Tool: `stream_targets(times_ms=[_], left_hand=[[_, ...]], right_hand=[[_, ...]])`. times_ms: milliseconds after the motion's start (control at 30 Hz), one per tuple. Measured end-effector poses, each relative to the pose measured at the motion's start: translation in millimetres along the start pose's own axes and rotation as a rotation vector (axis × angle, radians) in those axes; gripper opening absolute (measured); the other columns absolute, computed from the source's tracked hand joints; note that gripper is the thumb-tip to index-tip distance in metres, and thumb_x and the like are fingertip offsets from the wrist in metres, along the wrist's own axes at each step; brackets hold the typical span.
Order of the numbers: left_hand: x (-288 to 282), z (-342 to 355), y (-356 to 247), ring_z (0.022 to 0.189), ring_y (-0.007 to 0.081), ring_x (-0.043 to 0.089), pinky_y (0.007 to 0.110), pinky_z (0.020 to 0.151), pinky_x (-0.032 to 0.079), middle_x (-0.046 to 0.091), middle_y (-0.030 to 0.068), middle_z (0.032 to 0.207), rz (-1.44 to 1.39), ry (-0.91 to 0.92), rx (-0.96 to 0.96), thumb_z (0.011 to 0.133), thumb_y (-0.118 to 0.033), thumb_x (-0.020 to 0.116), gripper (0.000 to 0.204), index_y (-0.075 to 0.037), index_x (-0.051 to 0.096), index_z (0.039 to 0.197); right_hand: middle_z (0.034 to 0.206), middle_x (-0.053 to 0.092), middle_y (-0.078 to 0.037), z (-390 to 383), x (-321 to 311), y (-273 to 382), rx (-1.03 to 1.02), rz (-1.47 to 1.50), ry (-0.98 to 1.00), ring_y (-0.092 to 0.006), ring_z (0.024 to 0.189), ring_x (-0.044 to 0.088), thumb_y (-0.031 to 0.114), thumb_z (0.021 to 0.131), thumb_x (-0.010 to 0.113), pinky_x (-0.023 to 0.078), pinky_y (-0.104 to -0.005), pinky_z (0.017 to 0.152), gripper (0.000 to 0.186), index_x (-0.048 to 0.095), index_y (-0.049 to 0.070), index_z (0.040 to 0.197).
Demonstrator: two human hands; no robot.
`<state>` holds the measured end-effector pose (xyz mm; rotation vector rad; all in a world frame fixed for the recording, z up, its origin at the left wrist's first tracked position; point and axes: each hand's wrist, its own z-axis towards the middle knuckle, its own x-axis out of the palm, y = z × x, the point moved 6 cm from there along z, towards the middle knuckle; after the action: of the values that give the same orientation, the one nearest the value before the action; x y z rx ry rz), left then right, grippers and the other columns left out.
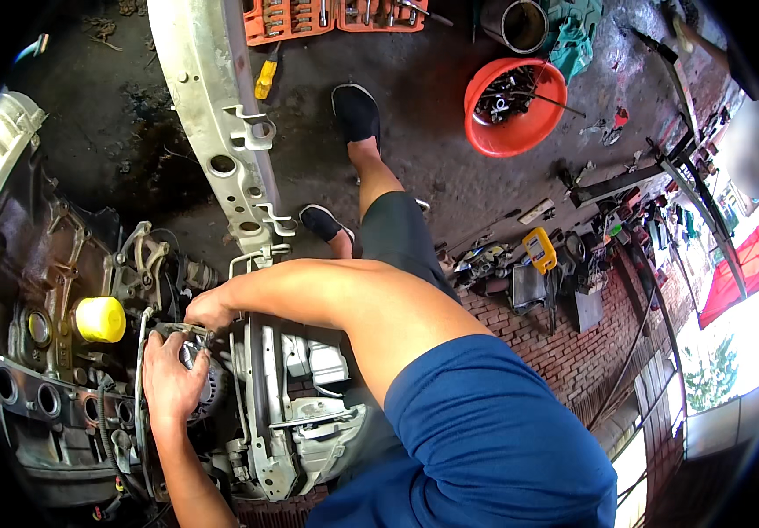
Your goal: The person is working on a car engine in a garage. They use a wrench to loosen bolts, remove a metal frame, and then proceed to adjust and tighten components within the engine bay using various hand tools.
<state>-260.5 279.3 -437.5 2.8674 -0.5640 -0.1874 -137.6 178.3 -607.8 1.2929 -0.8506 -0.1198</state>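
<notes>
A car engine [71, 352] fills the left side, with a bright yellow oil filter [100, 319] standing out from it. At the engine's right side, next to a round finned silver alternator [212, 393], my left hand [171, 377] is curled over a small shiny metal part [191, 350], thumb on one side and fingers on the other. My right hand [210, 308] reaches down just beyond it, close to the same spot. Its fingers are mostly hidden among the engine parts, so what they touch does not show.
A pale metal crossmember [221, 132] runs along the engine bay. Beyond it on the dark floor lie a yellow-handled screwdriver [266, 79], an orange socket set case [291, 22] and a red basin [494, 141] of small metal parts. A headlamp [326, 436] is near my body. Someone stands far right.
</notes>
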Motion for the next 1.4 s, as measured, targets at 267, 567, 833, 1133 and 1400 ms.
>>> stream_targets(times_ms=[267,567,833,1133,1400], left_hand=[[-1.2,0.8,-1.6,0.139,0.0472,0.049,0.050,0.117,0.040,0.052,0.0327,0.145,0.000,0.011,0.007,0.085,-0.031,0.078,0.048,-0.006,0.071,0.126],[2.3,0.0,3.1,0.136,0.0483,0.050,0.051,0.115,0.041,0.054,0.0332,0.142,0.018,-0.012,0.019,0.085,-0.031,0.078,0.048,-0.006,0.070,0.126],[0.7,1.1,0.5,0.136,0.0489,0.050,0.051,0.115,0.041,0.054,0.0339,0.142,0.003,-0.020,0.019,0.085,-0.031,0.078,0.048,-0.005,0.070,0.125],[6.9,-1.9,7.4,0.118,0.0441,0.057,0.051,0.102,0.047,0.059,0.0253,0.118,0.012,-0.202,0.141,0.083,-0.029,0.079,0.045,-0.002,0.072,0.118],[6.2,1.9,8.3,0.135,0.0477,0.050,0.050,0.115,0.041,0.053,0.0320,0.142,0.020,-0.068,0.040,0.085,-0.031,0.078,0.048,-0.005,0.071,0.124]], right_hand=[[0.109,0.076,-0.021,-5.7,-7.7,6.2,-0.018,-0.013,-0.036,-0.0417,0.108,0.070,0.020,0.080,0.076,0.055,-0.0494,0.094,0.042,0.073,0.006,0.120],[0.112,0.075,-0.023,-3.9,-6.7,4.4,0.007,0.048,-0.006,-0.0419,0.107,0.070,0.025,0.077,0.080,0.054,-0.0497,0.094,0.047,0.073,0.005,0.119],[0.106,0.075,-0.023,-3.5,-6.6,1.0,-0.076,0.088,-0.097,-0.0431,0.102,0.070,0.024,0.076,0.080,0.054,-0.0500,0.091,0.045,0.073,0.004,0.116],[0.095,0.075,-0.021,1.0,-1.0,-2.4,-0.122,0.088,-0.132,-0.0353,0.085,0.069,0.015,0.077,0.077,0.054,-0.0475,0.082,0.039,0.072,0.003,0.113],[0.101,0.076,-0.020,-0.1,-2.7,-1.2,-0.022,0.247,0.041,-0.0349,0.092,0.071,0.014,0.079,0.076,0.054,-0.0486,0.085,0.038,0.071,0.002,0.115]])
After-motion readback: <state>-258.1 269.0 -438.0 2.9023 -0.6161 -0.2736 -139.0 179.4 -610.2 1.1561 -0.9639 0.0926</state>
